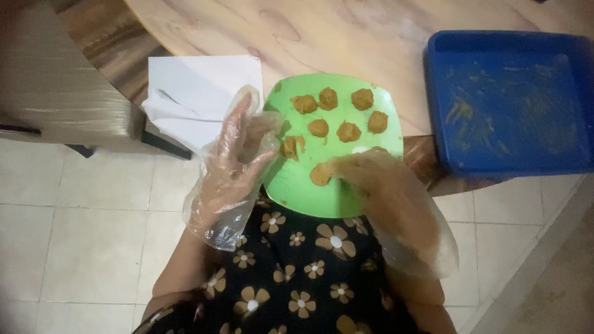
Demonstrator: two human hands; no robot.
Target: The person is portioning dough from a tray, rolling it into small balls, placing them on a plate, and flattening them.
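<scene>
Green plate (309,192), mid-frame: right hand (371,173) fingers pinch a brown dough ball (320,175); set it gently, apart from the others. Left hand (238,154) fingers open, steadying the rim.

The left hand (238,145), loosely covered by a clear plastic glove, is raised with fingers spread and pointing toward twelve o'clock, palm open. The right hand (371,173), gloved likewise, reaches toward nine o'clock, fingertips pinched together, its forearm trailing toward five o'clock.

Brown dough ball (320,175) on green plate (309,192), beside seven others.
</scene>
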